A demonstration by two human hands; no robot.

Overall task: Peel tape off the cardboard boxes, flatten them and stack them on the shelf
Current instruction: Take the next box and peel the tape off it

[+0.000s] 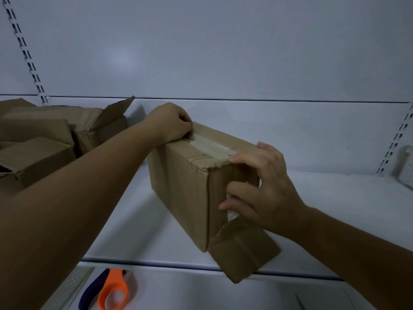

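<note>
A brown cardboard box (pixel 181 189) stands on the white shelf (pixel 335 202), with a strip of pale tape (pixel 212 147) along its top seam. My left hand (pixel 169 124) rests on the box's far top end, fingers curled and pinching at the tape's end there. My right hand (pixel 263 189) grips the box's near end, thumb on the top corner and fingers over the end face. A loose end flap (pixel 241 251) hangs down over the shelf's front edge.
Several other cardboard boxes (pixel 44 139), some with open flaps, are piled at the left of the shelf. Orange-and-purple scissors (pixel 109 289) lie on the lower shelf in front. A white object (pixel 404 168) stands at the far right. Slotted shelf rails run up the back wall.
</note>
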